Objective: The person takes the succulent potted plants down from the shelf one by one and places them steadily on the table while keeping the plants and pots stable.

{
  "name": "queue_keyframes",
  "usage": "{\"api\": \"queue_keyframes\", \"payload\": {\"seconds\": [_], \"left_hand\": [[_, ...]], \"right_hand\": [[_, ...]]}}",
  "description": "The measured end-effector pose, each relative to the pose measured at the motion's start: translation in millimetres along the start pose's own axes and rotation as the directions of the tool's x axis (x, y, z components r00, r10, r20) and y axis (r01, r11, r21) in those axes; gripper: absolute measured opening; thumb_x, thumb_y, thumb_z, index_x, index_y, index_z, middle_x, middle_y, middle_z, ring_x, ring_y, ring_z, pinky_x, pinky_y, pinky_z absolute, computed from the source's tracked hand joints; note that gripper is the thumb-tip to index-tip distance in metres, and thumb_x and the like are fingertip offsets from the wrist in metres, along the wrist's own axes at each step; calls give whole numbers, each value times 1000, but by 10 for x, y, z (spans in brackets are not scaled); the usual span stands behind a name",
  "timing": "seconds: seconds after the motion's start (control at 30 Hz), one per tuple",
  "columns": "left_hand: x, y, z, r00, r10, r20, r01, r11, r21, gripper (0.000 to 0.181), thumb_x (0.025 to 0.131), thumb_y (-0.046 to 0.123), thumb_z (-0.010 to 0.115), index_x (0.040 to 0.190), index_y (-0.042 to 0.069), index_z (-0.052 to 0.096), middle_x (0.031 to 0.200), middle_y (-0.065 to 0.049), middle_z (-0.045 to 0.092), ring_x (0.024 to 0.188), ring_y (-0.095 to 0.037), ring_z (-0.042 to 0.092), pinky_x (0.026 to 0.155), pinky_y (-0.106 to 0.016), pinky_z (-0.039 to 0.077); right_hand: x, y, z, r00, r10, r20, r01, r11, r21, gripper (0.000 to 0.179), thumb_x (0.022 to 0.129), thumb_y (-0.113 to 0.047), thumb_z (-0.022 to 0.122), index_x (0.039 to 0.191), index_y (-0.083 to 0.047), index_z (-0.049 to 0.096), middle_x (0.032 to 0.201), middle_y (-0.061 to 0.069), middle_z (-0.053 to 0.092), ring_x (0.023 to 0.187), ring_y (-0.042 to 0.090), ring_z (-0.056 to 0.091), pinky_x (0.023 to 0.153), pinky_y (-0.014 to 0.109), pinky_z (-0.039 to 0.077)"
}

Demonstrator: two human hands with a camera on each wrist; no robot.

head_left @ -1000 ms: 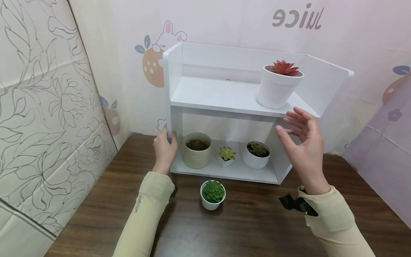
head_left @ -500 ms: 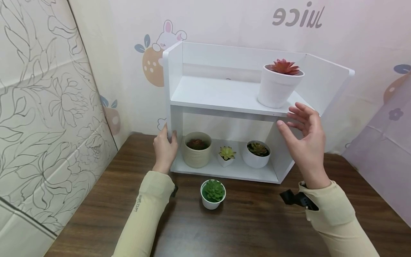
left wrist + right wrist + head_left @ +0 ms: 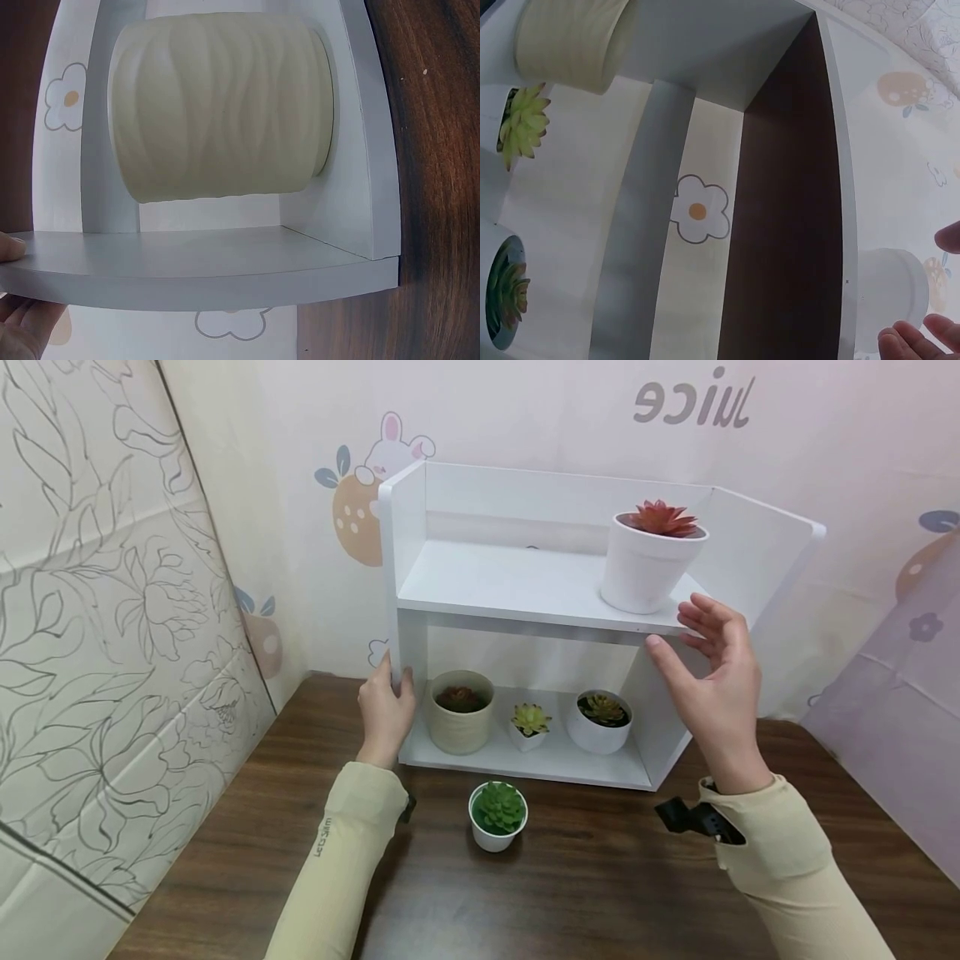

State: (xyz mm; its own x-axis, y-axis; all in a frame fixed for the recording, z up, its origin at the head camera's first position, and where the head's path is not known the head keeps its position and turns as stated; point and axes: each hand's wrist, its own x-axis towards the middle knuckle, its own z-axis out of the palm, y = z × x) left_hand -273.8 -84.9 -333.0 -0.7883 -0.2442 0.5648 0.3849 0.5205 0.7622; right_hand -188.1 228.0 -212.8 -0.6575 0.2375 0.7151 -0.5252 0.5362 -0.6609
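Note:
My left hand (image 3: pixel 385 714) grips the left side panel of a white two-tier shelf (image 3: pixel 510 581), thumb inside and fingers outside. A beige ridged pot (image 3: pixel 225 109) stands just inside that panel on the lower tier. My right hand (image 3: pixel 716 685), thumb and fingers spread apart, is by the shelf's front right edge. Just above it on the upper tier stands a white pot (image 3: pixel 648 568) with a red succulent (image 3: pixel 663 518). In the right wrist view my fingertips (image 3: pixel 900 341) overlap that white pot; whether they touch it I cannot tell.
On the lower tier are also a small white pot with a yellow-green succulent (image 3: pixel 530 720) and a round white pot (image 3: pixel 597 735). A green succulent (image 3: pixel 499 807) in a white pot stands on the wooden table (image 3: pixel 570 902) in front. Printed cloth walls surround the table.
My right hand has risen slightly toward the white pot on the upper tier. The left hand and all the pots have stayed where they were.

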Motion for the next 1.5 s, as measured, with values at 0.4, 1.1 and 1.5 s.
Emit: {"api": "queue_keyframes", "payload": {"seconds": [0.4, 1.1, 1.5], "left_hand": [[-1, -16, 4, 1000, -2, -4, 2, 1000, 7, 38, 97, 9, 51, 133, -4, 51, 126, -26, 59, 118, -40, 57, 93, -49, 51], [-19, -23, 12, 1000, -24, 6, 24, 1000, 15, 45, 97, 11, 52, 136, -9, 44, 132, -30, 53, 122, -41, 53, 98, -47, 48], [-11, -20, 2, 1000, -29, 9, 29, 999, 14, 46, 98, 12, 52, 137, -10, 43, 132, -31, 52, 122, -42, 52, 97, -48, 48]], "right_hand": [[70, 17, -8, 999, 49, -8, -49, 998, -45, 62, 81, -10, 74, 137, -9, 47, 133, 6, 52, 124, 14, 50, 107, 24, 39], [176, -21, 29, 988, 152, 7, -150, 985, -90, 66, 84, -22, 72, 142, -14, 41, 139, 9, 47, 128, 20, 46, 111, 26, 36], [298, -27, 95, 978, 209, 13, -208, 976, -58, 72, 84, -26, 72, 145, -15, 35, 142, 10, 44, 131, 21, 44, 112, 27, 35]]}}
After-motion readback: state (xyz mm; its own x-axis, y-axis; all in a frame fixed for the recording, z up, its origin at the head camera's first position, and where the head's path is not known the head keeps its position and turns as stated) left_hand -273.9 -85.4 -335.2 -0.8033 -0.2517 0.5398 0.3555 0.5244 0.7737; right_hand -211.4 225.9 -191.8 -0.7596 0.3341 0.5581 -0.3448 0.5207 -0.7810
